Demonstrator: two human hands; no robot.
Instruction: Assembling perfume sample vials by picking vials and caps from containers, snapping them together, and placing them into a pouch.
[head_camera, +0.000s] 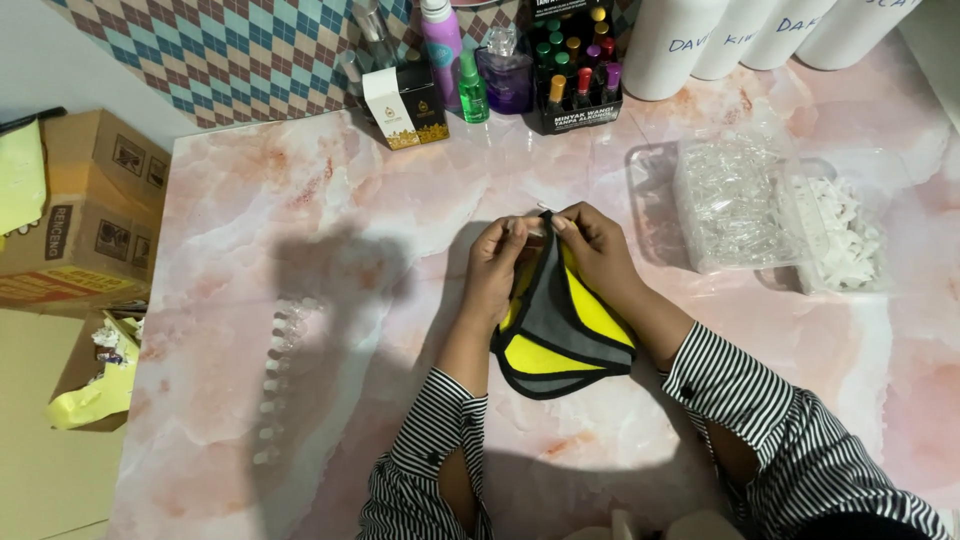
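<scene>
My left hand and my right hand meet over the middle of a pink marbled table. Together they pinch a small clear object between their fingertips; it is too small to tell what it is. Under my wrists lies a yellow and grey cloth with black edging. My sleeves are striped black and white.
Clear plastic trays of small transparent tubes and white caps sit at the right. Small bottles, a black box of coloured-cap vials and white containers line the far edge. Cardboard boxes stand left of the table.
</scene>
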